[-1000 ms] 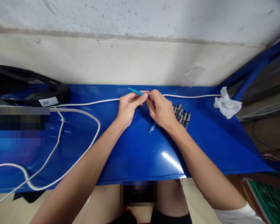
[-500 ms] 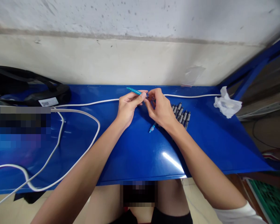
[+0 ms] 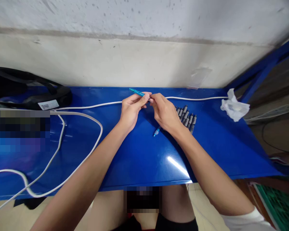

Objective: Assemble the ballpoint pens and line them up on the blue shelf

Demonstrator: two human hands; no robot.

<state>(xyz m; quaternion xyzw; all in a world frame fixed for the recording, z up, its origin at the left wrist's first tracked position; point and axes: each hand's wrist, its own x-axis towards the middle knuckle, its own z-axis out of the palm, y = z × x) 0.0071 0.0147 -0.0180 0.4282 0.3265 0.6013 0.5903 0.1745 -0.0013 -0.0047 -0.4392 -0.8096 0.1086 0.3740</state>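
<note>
Between the thumb and fingers of my left hand is a blue pen, its far end pointing up and left. My right hand pinches at the pen's other end, which the fingertips mostly hide. A small pale bit shows between the two hands. Just beyond my right wrist lies a group of several dark pens with grey grips, side by side on the blue table. Partly under the right hand, another pen with a light blue, clear tip sticks out.
A white cable loops over the left of the blue table, near a black strapped item with a label. Crumpled white tissue lies at the back right. The wall stands right behind the table.
My right hand's fingers have closed in on the pen's end and turned, so the knuckles now face up more. The blue pen has shifted slightly left.
</note>
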